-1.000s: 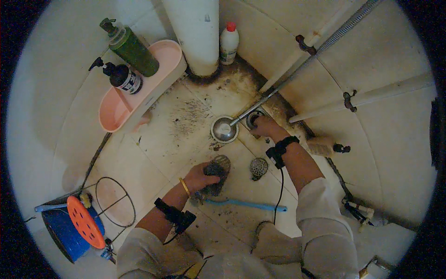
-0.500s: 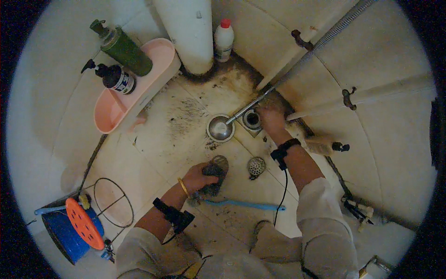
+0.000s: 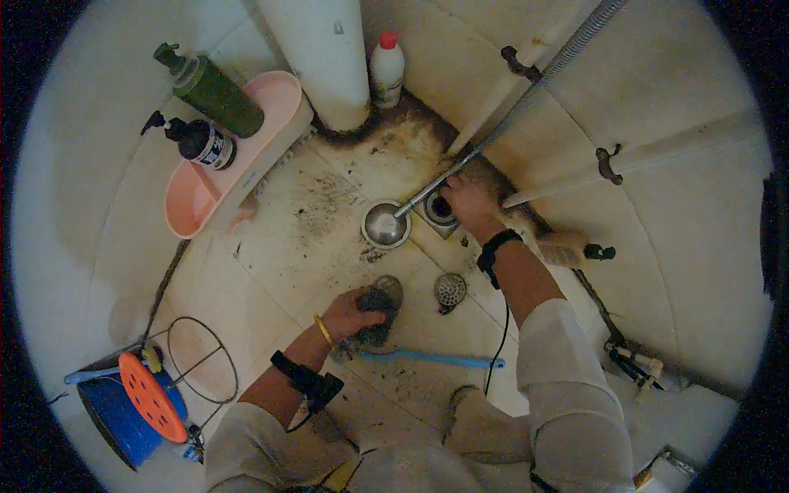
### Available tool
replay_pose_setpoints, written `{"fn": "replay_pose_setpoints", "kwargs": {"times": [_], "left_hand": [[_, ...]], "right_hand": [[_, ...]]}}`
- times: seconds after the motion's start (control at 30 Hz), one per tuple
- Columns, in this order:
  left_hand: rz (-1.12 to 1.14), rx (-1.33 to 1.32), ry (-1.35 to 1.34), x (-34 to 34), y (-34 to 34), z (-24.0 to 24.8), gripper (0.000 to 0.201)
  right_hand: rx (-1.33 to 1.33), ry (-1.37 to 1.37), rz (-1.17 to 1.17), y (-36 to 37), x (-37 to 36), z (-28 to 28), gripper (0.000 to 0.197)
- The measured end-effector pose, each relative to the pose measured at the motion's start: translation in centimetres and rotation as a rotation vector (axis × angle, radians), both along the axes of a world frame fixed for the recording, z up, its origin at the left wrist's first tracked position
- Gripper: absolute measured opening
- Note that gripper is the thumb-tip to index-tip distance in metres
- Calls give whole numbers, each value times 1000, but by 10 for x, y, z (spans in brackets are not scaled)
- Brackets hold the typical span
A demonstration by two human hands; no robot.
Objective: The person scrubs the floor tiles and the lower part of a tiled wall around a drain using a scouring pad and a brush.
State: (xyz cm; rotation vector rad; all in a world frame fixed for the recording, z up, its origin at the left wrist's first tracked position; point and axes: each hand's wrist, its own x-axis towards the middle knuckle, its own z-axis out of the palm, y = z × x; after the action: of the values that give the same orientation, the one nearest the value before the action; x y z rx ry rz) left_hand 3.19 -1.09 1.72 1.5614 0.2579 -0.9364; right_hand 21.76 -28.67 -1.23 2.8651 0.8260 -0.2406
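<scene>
- Grip of the left hand [image 3: 343,316]: closed round a dark grey, rough-surfaced thing [image 3: 376,320], held low over the floor, its paler rounded end poking out past the fingers.
- Grip of the right hand [image 3: 472,201]: fingers bent at the upper edge of the open drain hole [image 3: 440,207]; their tips are hidden, so I cannot tell how far they close or whether they hold anything.
- Drain hole: in a square frame, just right of the domed metal cover [image 3: 385,226] that the metal tube [image 3: 431,187] meets. The perforated round cover [image 3: 449,289] lies apart, nearer the person.
- Handling, as I judge it: work round the rim with light fingertips, draw any dirt outward rather than into the hole, and keep the loose cover and the blue handle [image 3: 436,358] clear of both wrists.
- Labels: the dark pump bottle [image 3: 205,146] and the red-capped white bottle [image 3: 387,76] carry printed labels, too small and grainy to read; no brand can be made out.
</scene>
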Motion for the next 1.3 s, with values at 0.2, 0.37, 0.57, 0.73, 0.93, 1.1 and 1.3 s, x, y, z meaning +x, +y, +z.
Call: {"fn": "replay_pose_setpoints", "kwargs": {"times": [0.2, 0.37, 0.57, 0.73, 0.93, 1.1, 1.3], "left_hand": [[-5, -54, -2, 3, -15, 0, 54], [-57, 99, -53, 1, 7, 16, 52], [82, -44, 134, 0, -3, 15, 52], [-105, -6, -143, 10, -26, 13, 53], [115, -121, 21, 11, -12, 50, 57], [110, -168, -49, 13, -16, 42, 62], [102, -223, -93, 11, -23, 40, 71]], "right_hand": [[-14, -136, -3, -54, -7, -53, 22], [-148, 190, -206, -66, -45, -37, 22], [106, 139, -345, -45, -54, -9, 23], [89, -246, -160, -43, -34, -33, 24], [209, 255, -525, 7, -46, 19, 40], [917, 1039, -411, 3, -83, 21, 36], [884, 856, -421, -8, -88, 15, 23]]}}
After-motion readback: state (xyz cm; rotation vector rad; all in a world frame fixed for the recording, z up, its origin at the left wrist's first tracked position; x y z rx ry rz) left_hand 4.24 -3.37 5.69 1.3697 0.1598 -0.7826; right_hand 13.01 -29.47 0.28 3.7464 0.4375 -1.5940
